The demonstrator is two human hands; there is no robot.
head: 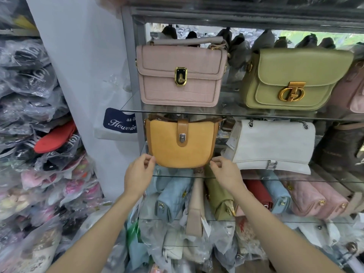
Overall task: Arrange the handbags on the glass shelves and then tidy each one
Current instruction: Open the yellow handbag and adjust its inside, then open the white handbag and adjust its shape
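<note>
A mustard-yellow handbag (181, 142) with a tan strap and silver clasp stands upright at the left end of the middle glass shelf (177, 176). My left hand (140, 171) pinches its lower left corner. At the lower right corner, my right hand (223, 170) pinches the bag's edge. To its right a white quilted bag (273, 143) with a chain leans tilted. On the shelf above stand a pink croc-textured bag (181, 75) and an olive-green bag (293, 79) with a gold clasp.
Below, several bags lie packed side by side: light blue (173, 198), beige (196, 209), olive (218, 198), red (258, 194), pink (307, 200). Stacks of plastic-wrapped goods (33, 134) fill the left. A grey metal shelf post (136, 56) stands at the shelves' left edge.
</note>
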